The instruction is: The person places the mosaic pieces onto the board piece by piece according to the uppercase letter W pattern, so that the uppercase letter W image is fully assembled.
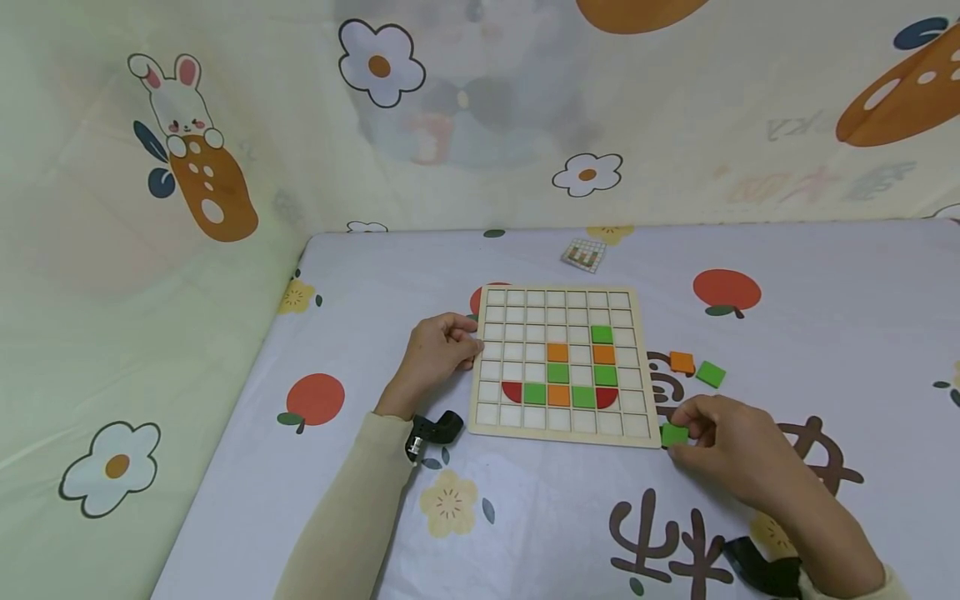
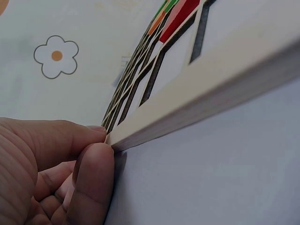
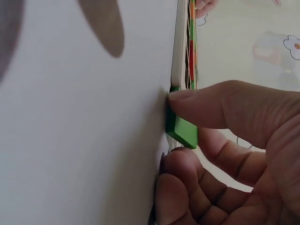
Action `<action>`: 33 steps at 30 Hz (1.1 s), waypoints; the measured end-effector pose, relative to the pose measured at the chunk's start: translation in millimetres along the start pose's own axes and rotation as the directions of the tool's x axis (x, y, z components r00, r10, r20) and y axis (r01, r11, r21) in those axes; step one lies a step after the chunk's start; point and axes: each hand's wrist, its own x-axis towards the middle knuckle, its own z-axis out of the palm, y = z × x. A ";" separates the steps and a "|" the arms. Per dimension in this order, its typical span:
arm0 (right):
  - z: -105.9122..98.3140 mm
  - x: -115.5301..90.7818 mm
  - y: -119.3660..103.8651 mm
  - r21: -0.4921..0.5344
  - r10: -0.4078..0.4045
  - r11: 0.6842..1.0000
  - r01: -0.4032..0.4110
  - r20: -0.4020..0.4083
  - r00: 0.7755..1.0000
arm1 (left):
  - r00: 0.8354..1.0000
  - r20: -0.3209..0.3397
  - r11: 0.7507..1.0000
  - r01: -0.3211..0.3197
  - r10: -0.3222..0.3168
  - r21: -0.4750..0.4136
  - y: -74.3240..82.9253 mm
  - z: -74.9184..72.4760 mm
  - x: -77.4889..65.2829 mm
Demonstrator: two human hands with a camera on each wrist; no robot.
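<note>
A wooden grid board (image 1: pixel 566 440) lies on the table with green and orange square tiles and two red rounded pieces in some of its cells. At the board's left edge, my left hand (image 1: pixel 435 354) pinches the frame (image 2: pixel 206 89) between thumb and finger. Just off the lower right corner, my right hand (image 1: pixel 742 450) holds a green square tile (image 1: pixel 674 435) by its edges. In the right wrist view the thumb lies against this green tile (image 3: pixel 186 132), low over the tabletop beside the board.
An orange tile (image 1: pixel 682 362) and another green tile (image 1: pixel 710 374) lie to the right of the board. Behind it rests a small card (image 1: pixel 583 255) printed with a grid pattern. The patterned tablecloth (image 1: pixel 540 517) meets an upright printed cloth (image 1: pixel 480 192) at the back and left.
</note>
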 end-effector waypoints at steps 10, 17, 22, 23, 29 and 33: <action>-0.2 -5.5 7.8 0.069 -0.029 0.997 0.033 -0.057 0.998 | 1.000 -0.003 1.000 -0.011 0.011 0.005 -0.1 0.0 -0.5; -0.5 -5.0 8.3 0.114 -0.032 0.993 0.037 -0.047 0.998 | 1.000 -0.003 1.000 -0.016 0.016 -0.001 -0.3 0.1 0.1; -0.2 -3.3 6.1 0.101 -0.040 0.994 0.041 -0.021 0.999 | 1.000 -0.007 1.000 -0.012 0.012 0.007 0.6 0.4 -0.3; -0.1 -2.7 5.1 0.089 -0.042 0.995 0.044 -0.023 0.999 | 1.000 -0.008 1.000 -0.010 0.010 0.009 0.6 0.5 -0.4; -0.4 3.3 -1.0 -0.013 -0.048 0.999 0.048 -0.006 0.999 | 1.000 -0.013 1.000 -0.010 0.010 0.022 0.5 0.4 -0.6; -3.5 6.8 -2.0 -0.079 -0.068 0.994 0.069 0.012 0.998 | 1.000 -0.013 1.000 -0.013 0.013 0.023 0.6 0.5 -0.6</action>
